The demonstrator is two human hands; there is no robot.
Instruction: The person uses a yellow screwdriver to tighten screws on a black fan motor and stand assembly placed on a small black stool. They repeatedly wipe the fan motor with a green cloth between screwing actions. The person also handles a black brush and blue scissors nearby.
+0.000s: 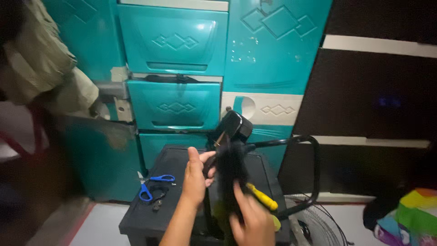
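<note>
The left hand (195,178) has its grip clamped on the upper part of a dark, fuzzy bundle of black fibre (231,175), which hangs over the middle of a black boxy plastic counter (150,214). The right hand (253,222), at five o'clock from the bundle, touches its lower end while its grip is closed around a yellow-handled tool (261,197). At nine o'clock from the left hand lie blue-handled scissors (154,186) on the counter top. Behind, at twelve o'clock, stands a teal plastic drawer cabinet (175,68); its drawers are shut and their contents cannot be seen. A white wire fan guard (314,225) sits at four o'clock on the floor.
</note>
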